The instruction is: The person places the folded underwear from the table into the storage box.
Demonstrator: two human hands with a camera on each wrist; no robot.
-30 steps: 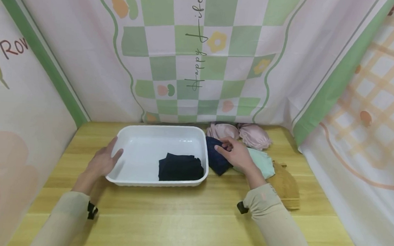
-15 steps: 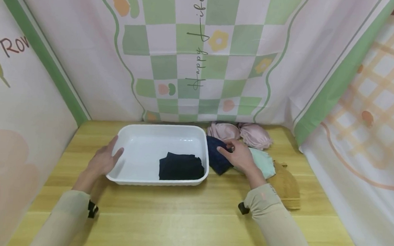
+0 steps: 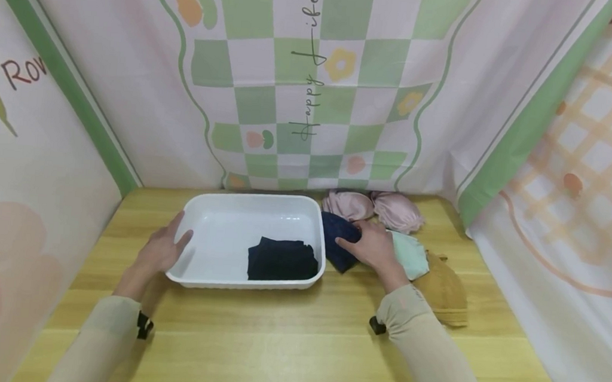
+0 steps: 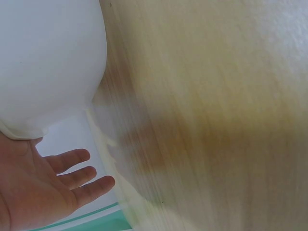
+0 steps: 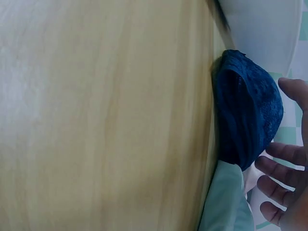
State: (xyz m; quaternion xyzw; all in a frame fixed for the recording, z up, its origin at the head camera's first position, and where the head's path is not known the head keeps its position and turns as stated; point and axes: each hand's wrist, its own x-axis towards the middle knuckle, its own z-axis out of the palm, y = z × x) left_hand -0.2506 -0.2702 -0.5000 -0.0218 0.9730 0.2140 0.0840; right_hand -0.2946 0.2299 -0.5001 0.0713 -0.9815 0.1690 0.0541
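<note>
Black cloth (image 3: pixel 282 261) inside white tray (image 3: pixel 221 238)

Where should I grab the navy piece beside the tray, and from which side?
I'd pinch the raised, rounded top of the navy piece from above. The white tray crowds its left and the mint piece meets its right, leaving little side room, while its rounded top bulges up from the table. The right hand is over it, thumb and fingers apart.
</note>
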